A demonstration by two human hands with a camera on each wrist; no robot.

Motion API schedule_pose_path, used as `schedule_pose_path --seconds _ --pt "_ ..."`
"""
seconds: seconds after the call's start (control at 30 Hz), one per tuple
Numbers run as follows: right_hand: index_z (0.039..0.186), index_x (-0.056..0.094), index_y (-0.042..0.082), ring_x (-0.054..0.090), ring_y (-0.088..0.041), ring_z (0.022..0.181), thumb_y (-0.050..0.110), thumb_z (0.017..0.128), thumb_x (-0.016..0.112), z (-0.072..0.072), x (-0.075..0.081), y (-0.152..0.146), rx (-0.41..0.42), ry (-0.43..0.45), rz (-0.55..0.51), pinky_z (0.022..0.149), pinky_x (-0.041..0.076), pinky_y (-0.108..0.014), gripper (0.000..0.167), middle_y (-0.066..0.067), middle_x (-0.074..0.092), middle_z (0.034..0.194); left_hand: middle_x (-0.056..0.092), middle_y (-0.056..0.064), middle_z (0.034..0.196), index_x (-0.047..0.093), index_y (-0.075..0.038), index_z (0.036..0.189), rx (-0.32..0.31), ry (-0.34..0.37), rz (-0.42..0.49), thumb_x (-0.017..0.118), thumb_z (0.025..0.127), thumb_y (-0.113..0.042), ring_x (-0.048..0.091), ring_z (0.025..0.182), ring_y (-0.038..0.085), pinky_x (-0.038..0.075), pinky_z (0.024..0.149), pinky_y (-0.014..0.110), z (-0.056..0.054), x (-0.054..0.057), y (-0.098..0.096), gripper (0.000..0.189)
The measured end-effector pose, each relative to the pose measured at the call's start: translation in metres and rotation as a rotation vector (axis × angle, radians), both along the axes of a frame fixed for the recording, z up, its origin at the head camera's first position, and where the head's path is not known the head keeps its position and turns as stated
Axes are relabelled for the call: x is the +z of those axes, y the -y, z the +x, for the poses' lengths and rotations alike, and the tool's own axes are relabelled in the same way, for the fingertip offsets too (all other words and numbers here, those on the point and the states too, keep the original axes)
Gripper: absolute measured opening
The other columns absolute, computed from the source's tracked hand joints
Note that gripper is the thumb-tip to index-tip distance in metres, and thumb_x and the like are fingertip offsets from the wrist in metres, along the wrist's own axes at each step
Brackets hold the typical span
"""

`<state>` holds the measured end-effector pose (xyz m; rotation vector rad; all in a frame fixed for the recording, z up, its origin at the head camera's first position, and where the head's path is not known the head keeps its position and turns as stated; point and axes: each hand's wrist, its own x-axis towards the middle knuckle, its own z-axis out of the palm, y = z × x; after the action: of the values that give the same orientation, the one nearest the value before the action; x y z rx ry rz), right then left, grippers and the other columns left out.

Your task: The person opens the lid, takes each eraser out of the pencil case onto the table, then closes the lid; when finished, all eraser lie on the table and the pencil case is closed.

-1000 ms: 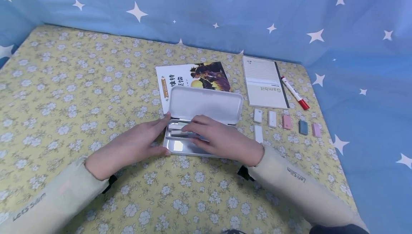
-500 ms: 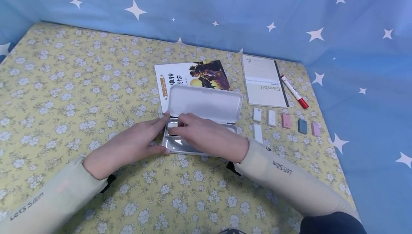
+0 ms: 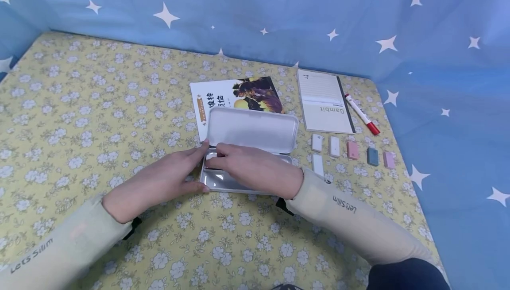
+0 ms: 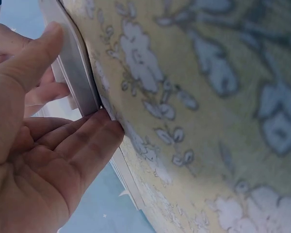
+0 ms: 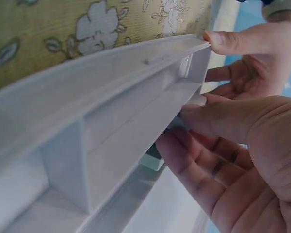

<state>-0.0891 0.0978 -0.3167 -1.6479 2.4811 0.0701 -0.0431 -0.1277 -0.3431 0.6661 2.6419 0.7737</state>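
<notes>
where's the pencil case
In the head view, the pencil case lies open near the centre, partly covering the book, with the left hand at its left end.

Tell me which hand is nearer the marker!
Right: the right hand reaches into the case, left of the marker; the left hand holds the case's left end, farther.

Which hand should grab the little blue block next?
Probably the right hand, once it leaves the pencil case: the blue block lies off to the right. The left hand grips the case's left end.
</notes>
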Motion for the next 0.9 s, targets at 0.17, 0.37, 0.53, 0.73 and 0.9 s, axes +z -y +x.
schedule_pose_path --seconds 0.17,0.37,0.53,0.73,0.9 --pt "0.149 0.056 0.025 0.064 -0.006 0.113 0.012 0.102 0.067 0.000 -0.002 -0.004 0.010 -0.054 0.001 0.093 0.060 -0.015 0.050 0.003 0.064 0.134 0.038 0.022 0.166 0.022 0.002 0.164 0.007 0.004 0.010 0.084 0.088 -0.034 0.052 0.144 0.042 0.047 0.119 0.057 0.000 -0.002 -0.001 0.105" --pt "0.150 0.051 0.026 0.055 -0.005 0.086 0.008 0.104 0.063 0.000 -0.001 -0.012 -0.019 -0.014 -0.044 0.067 0.052 -0.015 0.052 0.003 0.063 0.121 0.038 0.023 0.166 0.022 0.002 0.164 0.010 0.006 0.008 0.084 0.088 -0.033 0.053 0.144 0.043 0.048 0.118 0.058 0.000 -0.002 -0.001 0.105" --pt "0.148 0.053 0.027 0.061 -0.005 0.089 0.012 0.104 0.064 -0.002 -0.001 -0.018 -0.097 0.099 -0.148 0.075 0.057 -0.017 0.047 0.003 0.065 0.119 0.036 0.022 0.166 0.021 0.001 0.165 0.019 0.016 0.000 0.084 0.088 -0.032 0.052 0.145 0.043 0.048 0.117 0.058 0.000 -0.003 0.000 0.105" --pt "0.147 0.055 0.020 0.068 -0.009 0.102 0.015 0.107 0.060 -0.006 0.000 -0.022 -0.178 0.295 -0.276 0.086 0.061 -0.024 0.041 0.001 0.069 0.121 0.037 0.022 0.166 0.022 0.001 0.165 0.021 0.011 0.008 0.085 0.088 -0.032 0.051 0.145 0.043 0.048 0.118 0.059 0.000 -0.003 0.000 0.105" --pt "0.147 0.055 0.011 0.069 -0.013 0.104 0.011 0.105 0.063 -0.011 -0.001 -0.025 -0.241 0.455 -0.395 0.091 0.062 -0.026 0.042 -0.003 0.071 0.115 0.038 0.022 0.166 0.021 0.001 0.165 0.021 0.007 0.020 0.085 0.087 -0.031 0.052 0.144 0.043 0.048 0.118 0.058 0.001 -0.004 0.000 0.106"
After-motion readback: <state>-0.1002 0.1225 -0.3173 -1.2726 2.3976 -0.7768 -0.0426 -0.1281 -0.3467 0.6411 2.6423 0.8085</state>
